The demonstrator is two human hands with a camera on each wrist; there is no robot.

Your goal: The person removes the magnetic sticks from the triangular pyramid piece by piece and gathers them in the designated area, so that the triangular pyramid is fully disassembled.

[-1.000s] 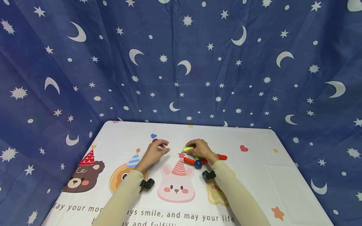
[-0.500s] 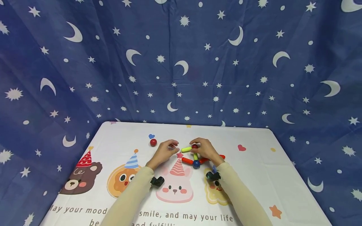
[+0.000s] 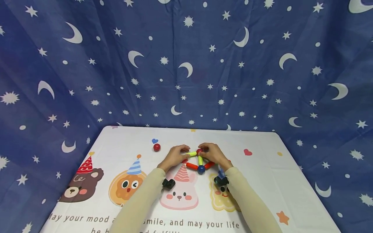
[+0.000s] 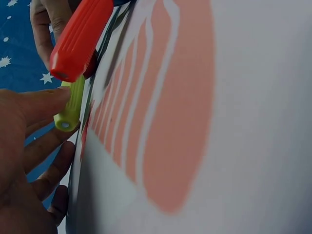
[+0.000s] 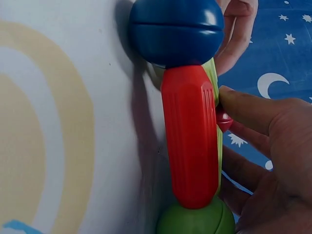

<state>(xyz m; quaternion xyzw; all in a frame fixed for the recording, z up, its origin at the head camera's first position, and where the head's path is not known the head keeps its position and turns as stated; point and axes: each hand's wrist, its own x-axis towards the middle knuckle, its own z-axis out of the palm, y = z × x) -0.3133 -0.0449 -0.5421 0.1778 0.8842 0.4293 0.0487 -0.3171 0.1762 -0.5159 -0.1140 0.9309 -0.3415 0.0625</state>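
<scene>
My left hand (image 3: 175, 156) pinches the free end of a yellow-green magnetic rod (image 3: 192, 154), its thumb on the near side in the left wrist view. The rod's other end meets a red ball (image 3: 199, 151), which my right hand (image 3: 215, 153) holds between thumb and fingers. A second yellow-green rod (image 3: 200, 160) runs from that ball to a blue ball (image 3: 201, 169). Two red rods spread from the blue ball: one red rod (image 4: 83, 44) points left, and the other red rod (image 5: 191, 136) leads to a green ball (image 5: 197, 220), which the right hand hides in the head view.
A loose red ball (image 3: 156, 147) lies left of the left hand, by a printed blue heart. A blue piece (image 3: 221, 173) shows partly under the right wrist. The table's white printed cloth (image 3: 262, 181) ends at a blue star-patterned curtain (image 3: 186, 64).
My left hand has moved right, away from the loose red ball, and now grips the yellow-green rod's end. My right hand has shifted its fingers from that rod to the red ball.
</scene>
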